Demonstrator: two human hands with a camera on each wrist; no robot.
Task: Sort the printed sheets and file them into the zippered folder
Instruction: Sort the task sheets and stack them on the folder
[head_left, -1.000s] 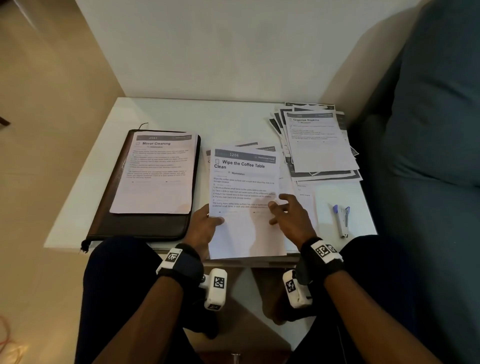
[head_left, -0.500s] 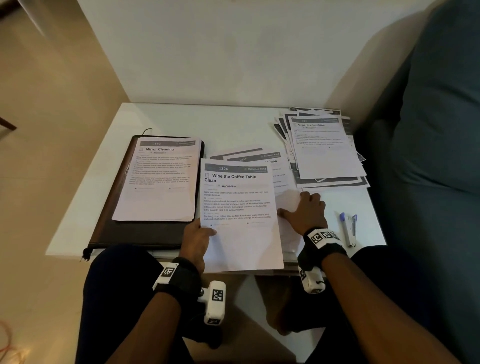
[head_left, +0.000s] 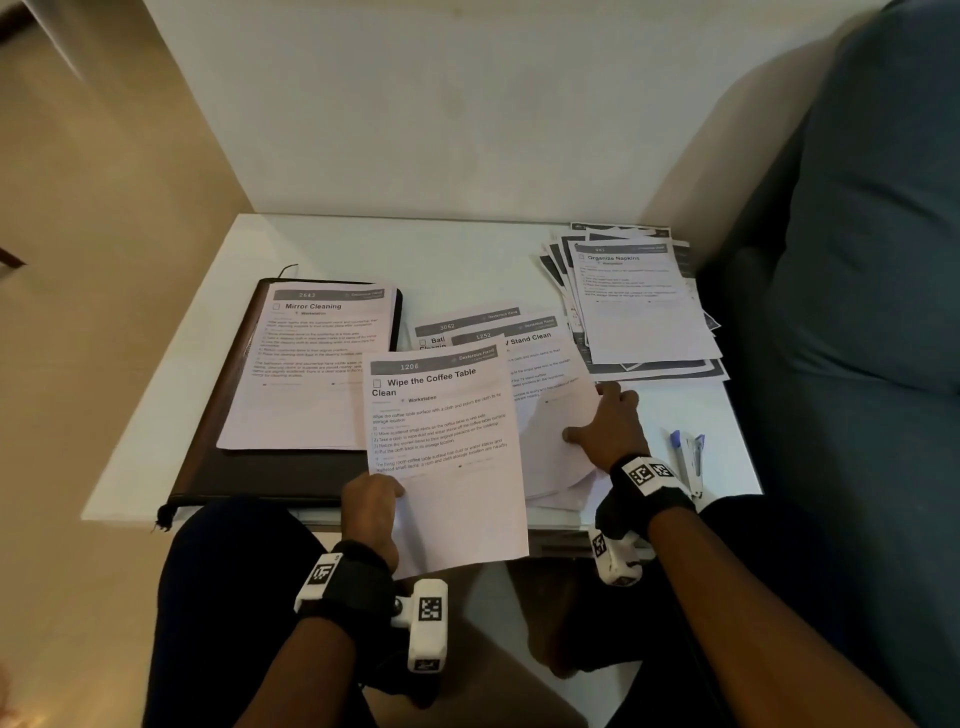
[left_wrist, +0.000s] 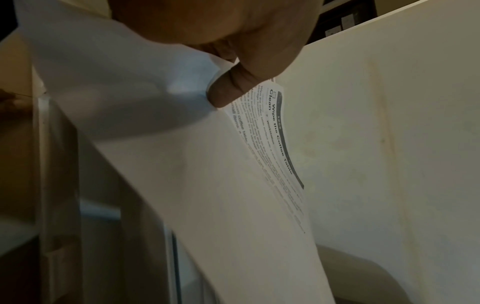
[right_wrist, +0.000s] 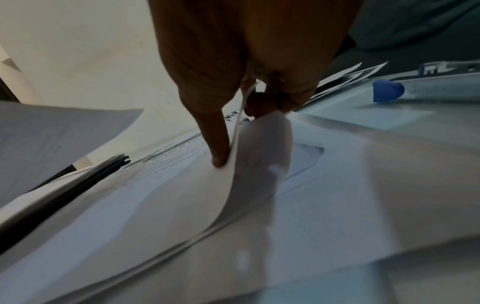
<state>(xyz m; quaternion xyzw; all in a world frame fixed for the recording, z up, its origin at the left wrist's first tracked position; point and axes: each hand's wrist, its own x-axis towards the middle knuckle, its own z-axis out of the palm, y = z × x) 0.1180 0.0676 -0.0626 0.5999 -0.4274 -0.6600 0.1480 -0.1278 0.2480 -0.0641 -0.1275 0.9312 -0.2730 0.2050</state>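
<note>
Sorting was judged partway. The zippered folder (head_left: 208, 478) lay closed at the table's left edge w/ one sheet (head_left: 306, 374) laid on top. The "Coffee Table" sheet (head_left: 447, 452) was pinched by the left hand (head_left: 371, 499) at the front edge; a middle-pile sheet (head_left: 550, 447) was pinched by the right hand (head_left: 608, 431). An unsorted stack (head_left: 644, 312) remained at the back-right corner; nothing filed yet.

The left hand (head_left: 371, 501) is lifting the "Wipe the Coffee Table Clean" sheet (head_left: 447, 457) off the middle pile (head_left: 540, 364) and carrying it leftward, uncovering two headers beneath. The right hand (head_left: 608, 434) is sliding off that sheet and curling up the edge of the next sheet (right_wrist: 249, 164).
</note>
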